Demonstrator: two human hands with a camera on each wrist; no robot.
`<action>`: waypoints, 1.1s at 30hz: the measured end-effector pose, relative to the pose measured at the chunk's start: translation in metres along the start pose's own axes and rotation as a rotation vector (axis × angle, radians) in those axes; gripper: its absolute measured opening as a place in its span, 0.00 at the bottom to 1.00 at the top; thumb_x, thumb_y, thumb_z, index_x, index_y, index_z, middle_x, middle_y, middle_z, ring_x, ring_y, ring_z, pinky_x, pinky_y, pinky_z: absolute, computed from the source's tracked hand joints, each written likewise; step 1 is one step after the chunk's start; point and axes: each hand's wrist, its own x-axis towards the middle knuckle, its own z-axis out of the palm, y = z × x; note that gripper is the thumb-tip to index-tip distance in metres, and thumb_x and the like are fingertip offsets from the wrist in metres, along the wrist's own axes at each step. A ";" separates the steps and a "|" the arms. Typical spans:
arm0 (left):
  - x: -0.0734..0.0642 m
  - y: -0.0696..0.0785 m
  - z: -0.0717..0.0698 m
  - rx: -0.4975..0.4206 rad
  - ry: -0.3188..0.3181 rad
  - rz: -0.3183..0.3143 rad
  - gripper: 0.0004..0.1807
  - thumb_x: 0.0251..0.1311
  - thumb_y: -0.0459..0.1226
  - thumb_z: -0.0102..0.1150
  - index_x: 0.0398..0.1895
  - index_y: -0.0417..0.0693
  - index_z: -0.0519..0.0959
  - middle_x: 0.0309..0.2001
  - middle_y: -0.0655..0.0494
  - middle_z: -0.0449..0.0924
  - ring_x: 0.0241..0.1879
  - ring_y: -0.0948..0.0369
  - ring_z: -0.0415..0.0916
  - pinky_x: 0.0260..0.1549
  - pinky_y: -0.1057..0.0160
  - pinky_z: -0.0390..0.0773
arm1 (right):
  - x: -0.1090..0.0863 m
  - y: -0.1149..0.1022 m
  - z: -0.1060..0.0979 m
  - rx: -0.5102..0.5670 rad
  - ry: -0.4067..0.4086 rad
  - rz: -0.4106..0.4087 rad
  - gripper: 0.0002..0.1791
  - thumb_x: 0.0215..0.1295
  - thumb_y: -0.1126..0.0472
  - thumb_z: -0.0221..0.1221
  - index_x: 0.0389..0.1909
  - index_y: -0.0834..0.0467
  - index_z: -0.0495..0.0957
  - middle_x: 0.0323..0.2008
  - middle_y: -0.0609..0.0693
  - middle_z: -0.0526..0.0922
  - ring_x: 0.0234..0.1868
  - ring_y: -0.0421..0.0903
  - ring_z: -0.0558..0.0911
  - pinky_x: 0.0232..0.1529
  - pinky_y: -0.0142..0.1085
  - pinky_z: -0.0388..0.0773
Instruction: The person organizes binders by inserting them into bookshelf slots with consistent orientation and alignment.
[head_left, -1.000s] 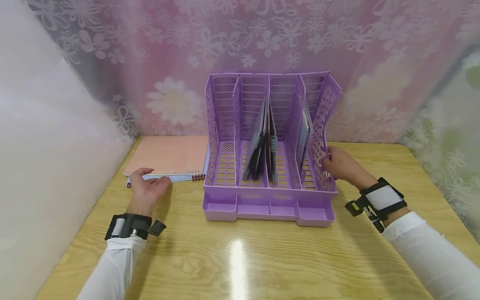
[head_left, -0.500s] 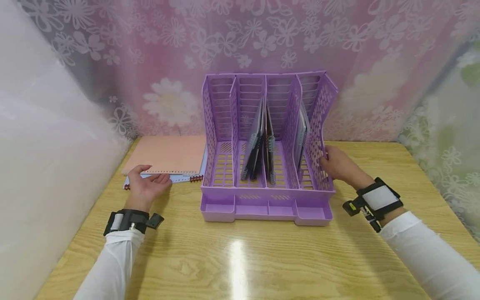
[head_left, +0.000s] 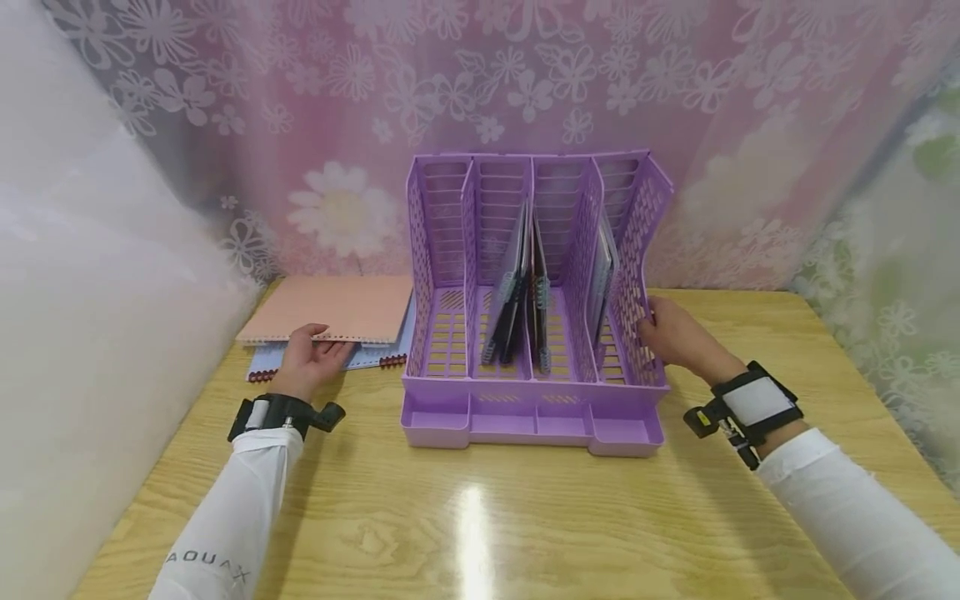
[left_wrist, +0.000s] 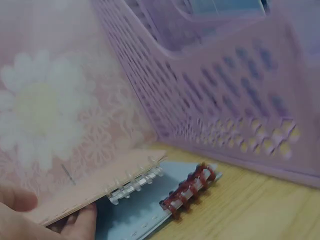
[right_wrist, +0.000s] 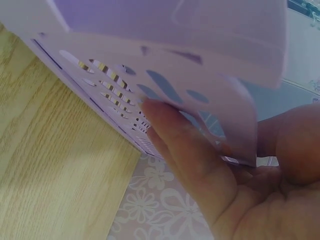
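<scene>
A peach spiral notebook [head_left: 330, 308] lies at the left on top of a blue spiral notebook [head_left: 371, 357] with dark red binding rings. My left hand [head_left: 313, 362] pinches the peach one by its front edge, thumb above and fingers underneath. In the left wrist view that edge stands raised off the blue cover [left_wrist: 125, 220]. My right hand [head_left: 678, 337] grips the right side wall of a purple desk file rack [head_left: 532, 392]. Seen from the right wrist, the fingers [right_wrist: 185, 145] press the perforated outside while the thumb reaches round the edge.
Several spiral notebooks [head_left: 504, 308] lean in the middle compartments of the rack, and more notebooks [head_left: 602, 283] stand in the right one. Small trays run along its front. A floral curtain [head_left: 345, 108] hangs behind the wooden table [head_left: 375, 517].
My left hand has slid forward and right, its fingers passing under the peach notebook, whose front edge has risen and shows more blue cover. The right hand keeps its grip on the rack.
</scene>
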 end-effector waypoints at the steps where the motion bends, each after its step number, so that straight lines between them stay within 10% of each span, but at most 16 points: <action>1: 0.003 0.000 0.001 0.008 0.017 -0.004 0.39 0.73 0.37 0.39 0.74 0.71 0.29 0.75 0.68 0.28 0.72 0.67 0.33 0.66 0.66 0.52 | 0.000 0.000 0.000 0.003 -0.003 0.001 0.23 0.71 0.67 0.38 0.61 0.78 0.57 0.38 0.66 0.75 0.31 0.50 0.78 0.24 0.40 0.80; 11: 0.018 0.007 -0.003 0.063 0.084 0.055 0.30 0.74 0.41 0.38 0.75 0.65 0.44 0.72 0.62 0.45 0.71 0.64 0.45 0.64 0.64 0.57 | 0.000 0.002 0.003 -0.023 -0.001 -0.006 0.23 0.71 0.67 0.37 0.61 0.77 0.57 0.40 0.68 0.76 0.33 0.52 0.80 0.25 0.40 0.80; 20: 0.008 0.014 -0.009 0.079 -0.025 0.107 0.31 0.74 0.37 0.36 0.76 0.62 0.43 0.72 0.57 0.48 0.70 0.61 0.49 0.62 0.62 0.60 | 0.002 0.004 0.002 -0.053 0.022 -0.008 0.22 0.71 0.67 0.38 0.61 0.76 0.58 0.41 0.68 0.76 0.33 0.52 0.79 0.24 0.40 0.80; 28: -0.026 0.014 -0.011 0.460 -0.049 0.386 0.27 0.72 0.31 0.40 0.72 0.54 0.54 0.50 0.47 0.68 0.43 0.53 0.80 0.37 0.60 0.81 | 0.002 0.001 0.001 -0.058 0.015 0.006 0.24 0.71 0.66 0.37 0.63 0.76 0.56 0.41 0.69 0.75 0.32 0.52 0.78 0.23 0.39 0.78; 33: -0.041 0.010 -0.015 0.733 -0.036 0.610 0.16 0.70 0.32 0.47 0.59 0.45 0.66 0.37 0.50 0.76 0.28 0.59 0.82 0.21 0.65 0.81 | 0.000 0.002 0.001 -0.039 0.005 0.007 0.24 0.71 0.66 0.37 0.64 0.76 0.55 0.43 0.70 0.75 0.35 0.53 0.79 0.24 0.40 0.79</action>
